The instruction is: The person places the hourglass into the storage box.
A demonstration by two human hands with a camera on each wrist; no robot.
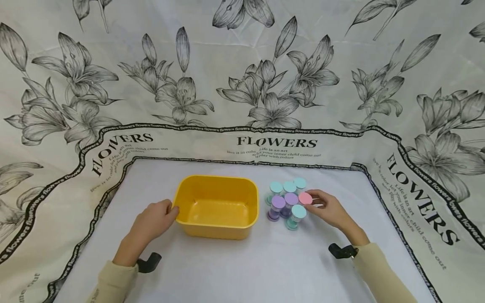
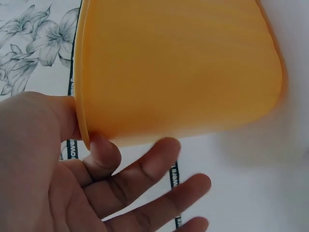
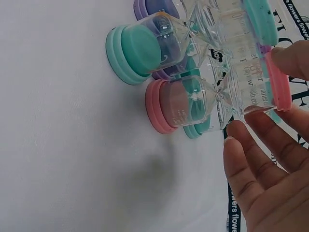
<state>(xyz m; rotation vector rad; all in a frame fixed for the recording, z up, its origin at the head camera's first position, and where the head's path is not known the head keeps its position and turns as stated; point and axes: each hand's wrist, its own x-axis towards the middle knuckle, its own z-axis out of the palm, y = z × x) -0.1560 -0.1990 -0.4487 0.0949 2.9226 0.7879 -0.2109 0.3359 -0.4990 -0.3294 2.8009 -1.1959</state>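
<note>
Left hand (image 1: 153,221) at the left rim of the yellow tub (image 1: 217,206), thumb against the lip, fingers loose and spread beneath, gripping nothing. Tub upright at the middle of the white bench (image 1: 242,261), nothing visible inside. Just right of it, a tight cluster of small hourglass timers (image 1: 288,202) standing on end, caps teal, purple and pink. Right hand (image 1: 331,210) at the cluster's right edge, thumb and fingertips pinching the pink-capped timer (image 1: 305,198). Flower-printed cloth (image 1: 242,84) draped behind and around.
</note>
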